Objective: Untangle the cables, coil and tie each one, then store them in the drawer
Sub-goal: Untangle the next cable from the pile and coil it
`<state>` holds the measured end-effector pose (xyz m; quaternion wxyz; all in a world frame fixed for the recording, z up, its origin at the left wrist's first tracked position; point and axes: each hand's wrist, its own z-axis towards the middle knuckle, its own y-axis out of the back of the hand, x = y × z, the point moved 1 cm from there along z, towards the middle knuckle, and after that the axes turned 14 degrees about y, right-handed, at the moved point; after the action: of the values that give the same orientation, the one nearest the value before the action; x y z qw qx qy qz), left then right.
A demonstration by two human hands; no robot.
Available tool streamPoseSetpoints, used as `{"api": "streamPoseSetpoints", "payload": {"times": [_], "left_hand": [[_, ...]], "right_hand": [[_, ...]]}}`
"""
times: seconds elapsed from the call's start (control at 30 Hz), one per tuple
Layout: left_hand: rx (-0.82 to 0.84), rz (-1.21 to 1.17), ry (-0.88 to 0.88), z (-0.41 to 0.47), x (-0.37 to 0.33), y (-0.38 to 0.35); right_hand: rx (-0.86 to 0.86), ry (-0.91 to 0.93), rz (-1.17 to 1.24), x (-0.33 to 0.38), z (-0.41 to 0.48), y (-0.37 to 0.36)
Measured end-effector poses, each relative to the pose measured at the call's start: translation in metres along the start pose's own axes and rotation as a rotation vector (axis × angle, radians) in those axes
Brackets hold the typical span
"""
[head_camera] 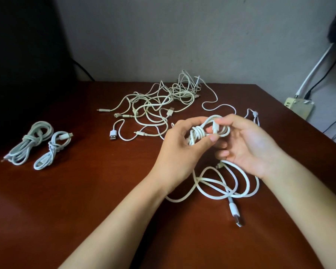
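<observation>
Before you lies a reddish-brown wooden surface (85,200), pushed against a plain grey wall (163,35). At your far left looms a large dark shape (23,65). To your right, beyond the surface's edge, a beige power strip (299,107) sits with a white cord (314,68) and a black cord (326,74) running up the wall.

The left hand (177,150) hides part of the white knotted cable bundle (197,133); at ten o'clock a bulky black shape (17,55) is cropped.

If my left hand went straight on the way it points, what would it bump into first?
Likely the right hand, pinching the same coiled cable the left hand grips; depth is uncertain.
</observation>
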<state>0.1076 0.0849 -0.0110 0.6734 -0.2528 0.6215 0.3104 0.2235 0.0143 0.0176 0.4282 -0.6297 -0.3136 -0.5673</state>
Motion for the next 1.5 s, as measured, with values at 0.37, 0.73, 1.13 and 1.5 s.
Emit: {"api": "streamPoseSetpoints", "payload": {"times": [0.37, 0.73, 1.13, 1.5], "left_hand": [[0.000, -0.024, 0.023, 0.002, 0.001, 0.007], [0.005, -0.006, 0.016, 0.001, -0.002, 0.010], [-0.214, 0.173, -0.202, -0.002, 0.001, 0.007], [-0.180, 0.066, -0.109, -0.002, -0.004, 0.010]], "right_hand": [[-0.022, -0.004, 0.091, -0.006, 0.002, -0.001], [-0.146, 0.437, -0.203, -0.010, -0.001, -0.007], [-0.169, 0.822, -0.505, -0.008, -0.005, -0.002], [-0.030, 0.709, -0.293, -0.009, -0.003, -0.005]]}}
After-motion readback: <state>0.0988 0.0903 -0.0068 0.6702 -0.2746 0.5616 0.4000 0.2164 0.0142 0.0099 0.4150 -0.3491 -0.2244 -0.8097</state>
